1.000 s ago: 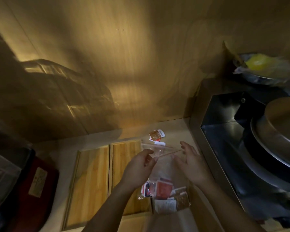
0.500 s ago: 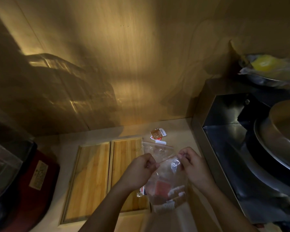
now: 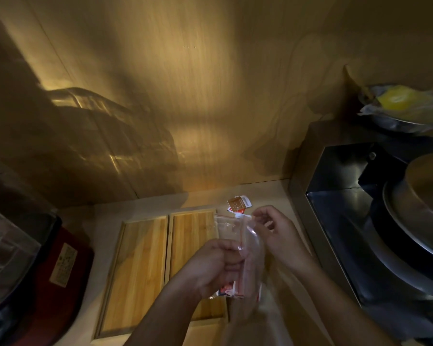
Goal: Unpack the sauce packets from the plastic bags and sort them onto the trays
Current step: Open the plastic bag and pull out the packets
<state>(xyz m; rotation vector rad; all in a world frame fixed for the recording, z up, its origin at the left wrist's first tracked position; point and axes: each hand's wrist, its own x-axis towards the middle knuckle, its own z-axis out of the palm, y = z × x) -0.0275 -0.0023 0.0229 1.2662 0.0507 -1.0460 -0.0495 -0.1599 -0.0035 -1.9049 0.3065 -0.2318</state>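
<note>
My left hand [image 3: 214, 264] grips a clear plastic zip bag [image 3: 251, 265] holding sauce packets, whose red and white edges show at its lower end [image 3: 226, 289]. My right hand [image 3: 276, 233] pinches the bag's top with curled fingers. Both hands hover over the right edge of the right bamboo tray [image 3: 189, 243]. The left bamboo tray [image 3: 138, 270] lies beside it. A second clear bag [image 3: 225, 224] lies flat behind my hands. A few loose packets [image 3: 239, 203], brown and white, lie on the counter near the wall.
A red appliance with a clear lid [image 3: 23, 270] stands at the left. A steel box with a large metal pan [image 3: 415, 216] fills the right. Above it sits a metal bowl with something yellow in plastic [image 3: 400, 106]. A wood-panel wall [image 3: 185, 96] rises behind the counter.
The bag has turned upright and bunched between my hands. My left hand has dropped lower around it, and my right hand has risen to the bag's top.
</note>
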